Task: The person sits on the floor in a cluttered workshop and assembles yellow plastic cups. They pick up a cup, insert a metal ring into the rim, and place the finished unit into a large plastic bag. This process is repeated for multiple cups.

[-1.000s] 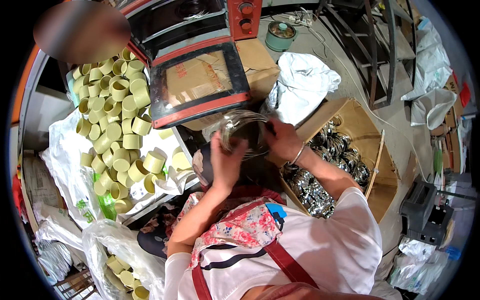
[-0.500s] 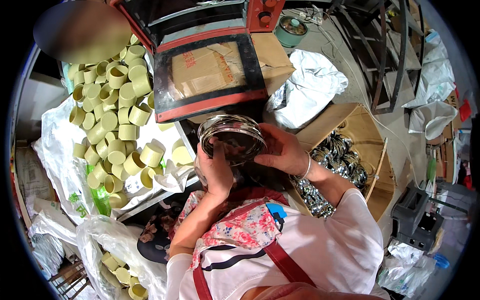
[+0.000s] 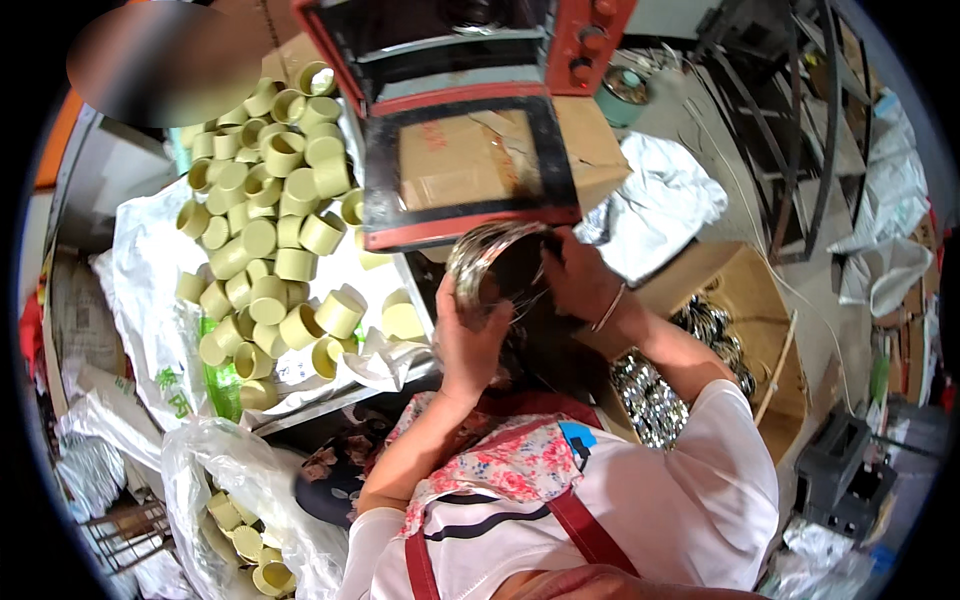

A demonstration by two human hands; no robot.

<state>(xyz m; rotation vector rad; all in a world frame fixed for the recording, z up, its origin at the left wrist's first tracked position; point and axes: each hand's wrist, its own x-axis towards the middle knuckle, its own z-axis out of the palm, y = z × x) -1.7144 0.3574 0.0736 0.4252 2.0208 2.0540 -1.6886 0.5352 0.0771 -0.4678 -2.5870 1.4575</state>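
Observation:
A bundle of thin, shiny metal rings (image 3: 472, 268) is held up between my two hands in front of the red oven's lowered door. My left hand (image 3: 468, 345) grips the bundle at its lower left, fingers curled inside and thumb at the lower rim. On the right side, my right hand (image 3: 590, 288) is bent around the rings. It is smeared by motion and in shadow, so the exact grip of its fingers is hard to make out. The bundle stands tilted, its loop facing toward the right hand.
Ahead stands a red toaster oven (image 3: 585, 45) with its door (image 3: 470, 222) down. Pale yellow-green plastic cups (image 3: 340, 312) lie heaped at left; several more fill a clear bag (image 3: 195, 450). At right, a cardboard box (image 3: 775, 345) holds shiny metal rings (image 3: 648, 395). A white sack (image 3: 675, 190) lies behind it.
The ring bundle has turned from lying nearly flat to a steeper tilt. My right hand has moved up along its right side. The whole view has shifted, so the surroundings sit farther right.

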